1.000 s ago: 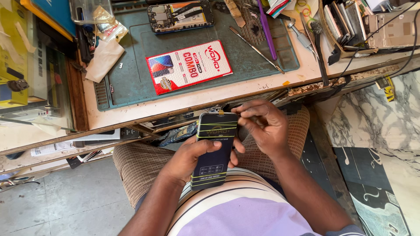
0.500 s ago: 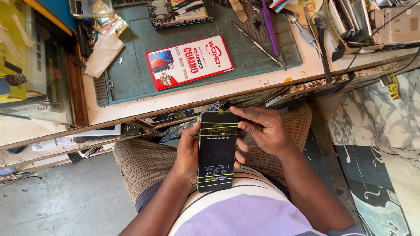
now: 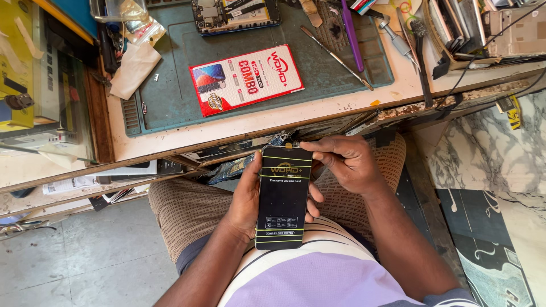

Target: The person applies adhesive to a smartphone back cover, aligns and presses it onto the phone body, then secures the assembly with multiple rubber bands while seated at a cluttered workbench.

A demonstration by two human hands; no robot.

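A black phone screen panel point(image 3: 282, 199) with a yellow-lined printed film on its face is held over my lap. My left hand point(image 3: 244, 199) cups it from below and the left, fingers wrapped behind it. At the panel's top right corner, my right hand point(image 3: 347, 162) pinches the edge with thumb and fingertips. A red and white flat package point(image 3: 245, 78) lies on the green work mat point(image 3: 170, 96) on the bench above.
An opened phone body point(image 3: 236, 14) lies at the mat's far edge, with a purple tool point(image 3: 351, 34), a thin metal pick point(image 3: 335, 57) and a brush nearby. White cloth point(image 3: 133, 68) sits left. Cluttered parts fill the bench's right end. A shelf with papers hangs under the bench.
The panel has turned upright and flat to face me, and my left hand has shifted from over its face to behind its left side. My right hand stays at the top edge.
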